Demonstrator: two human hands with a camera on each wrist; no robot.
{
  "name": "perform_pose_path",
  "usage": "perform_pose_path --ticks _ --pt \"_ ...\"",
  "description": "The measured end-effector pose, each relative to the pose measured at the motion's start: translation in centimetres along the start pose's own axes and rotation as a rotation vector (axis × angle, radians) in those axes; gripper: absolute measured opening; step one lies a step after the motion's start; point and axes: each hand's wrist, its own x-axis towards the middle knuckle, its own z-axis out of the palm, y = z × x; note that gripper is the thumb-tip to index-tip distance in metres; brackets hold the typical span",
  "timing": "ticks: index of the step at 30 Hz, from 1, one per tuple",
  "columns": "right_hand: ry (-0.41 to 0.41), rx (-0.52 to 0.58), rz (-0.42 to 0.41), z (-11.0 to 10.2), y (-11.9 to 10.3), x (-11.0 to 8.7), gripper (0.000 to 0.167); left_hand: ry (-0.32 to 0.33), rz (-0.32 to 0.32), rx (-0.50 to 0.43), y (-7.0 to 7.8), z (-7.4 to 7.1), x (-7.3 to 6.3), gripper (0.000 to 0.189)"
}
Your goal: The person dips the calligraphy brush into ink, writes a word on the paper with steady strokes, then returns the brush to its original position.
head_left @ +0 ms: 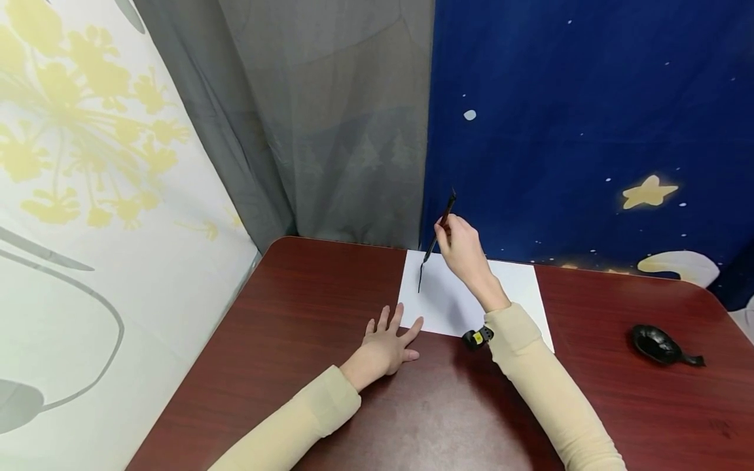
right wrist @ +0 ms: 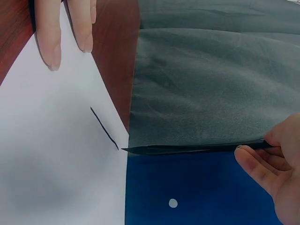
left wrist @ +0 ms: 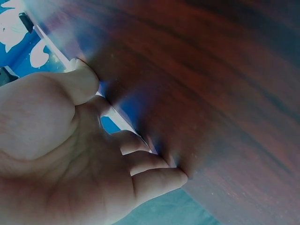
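My right hand [head_left: 464, 252] pinches a dark ink brush [head_left: 446, 214] partway along its handle, over the far left part of a white sheet of paper [head_left: 512, 281]. The brush slants, with its black tip pointing down at the paper. One thin black line [head_left: 419, 280] runs along the sheet's left side; in the right wrist view the bristle tip [right wrist: 129, 149] is right at the end of that line [right wrist: 104, 128]. My left hand [head_left: 384, 345] rests with spread, straight fingers at the sheet's near left corner, fingertips on the paper and thumb on the table.
The sheet lies at the far edge of a reddish-brown table [head_left: 318, 294]. On the right stands a small black dish [head_left: 656, 343] with a short handle. A grey curtain [head_left: 353, 131] and a blue star-patterned curtain [head_left: 559, 131] hang behind; a patterned white cloth [head_left: 147, 294] is at left.
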Motion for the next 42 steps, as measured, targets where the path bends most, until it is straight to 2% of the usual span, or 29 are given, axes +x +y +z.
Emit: perform_pose_path --ticks 15,42 --pt "0.000 0.006 -0.002 0.47 0.55 -0.41 0.015 -0.003 0.002 0.018 0.06 0.05 -0.06 0.064" --pt "0.002 -0.007 -0.024 0.38 0.16 -0.56 0.015 0.007 0.002 0.000 0.00 0.14 0.07 0.064"
